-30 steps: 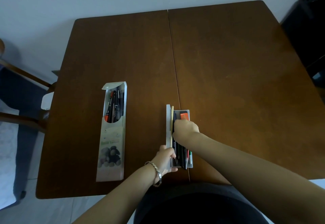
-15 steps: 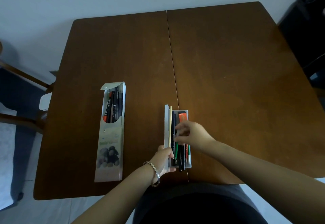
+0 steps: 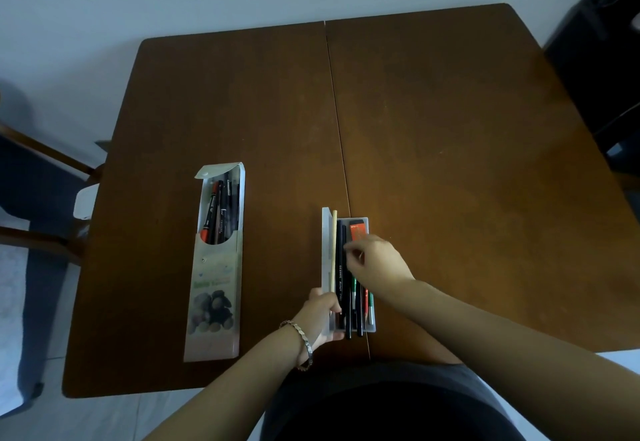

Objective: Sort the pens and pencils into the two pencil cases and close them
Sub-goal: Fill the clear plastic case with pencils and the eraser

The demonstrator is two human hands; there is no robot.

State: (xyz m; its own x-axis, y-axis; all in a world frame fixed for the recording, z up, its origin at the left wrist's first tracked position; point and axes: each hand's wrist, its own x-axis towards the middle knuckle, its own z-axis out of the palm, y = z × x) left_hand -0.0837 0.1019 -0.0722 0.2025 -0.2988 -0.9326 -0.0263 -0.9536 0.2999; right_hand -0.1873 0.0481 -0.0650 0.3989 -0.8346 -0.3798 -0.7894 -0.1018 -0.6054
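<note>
A translucent box pencil case (image 3: 371, 224) lies near the table's front edge, its lid (image 3: 325, 243) stood up on the left side. Inside are several dark, green and red pencils (image 3: 347, 297) and an orange eraser (image 3: 358, 231) at the far end. My left hand (image 3: 320, 316) grips the near end of the lid. My right hand (image 3: 377, 260) hovers over the case's middle, fingertips curled together on the pencils. Further left lies a flat printed pencil case (image 3: 214, 284), flap open, with several black and red pens (image 3: 220, 213) in it.
The brown wooden table (image 3: 450, 146) has a seam running down its middle. A wooden chair (image 3: 45, 236) stands at the left edge and a dark object (image 3: 602, 42) at the far right. My dark-clothed lap fills the bottom.
My right hand has drawn back from the far end of the box case to its middle, which uncovers the orange eraser. My left hand has stayed on the lid.
</note>
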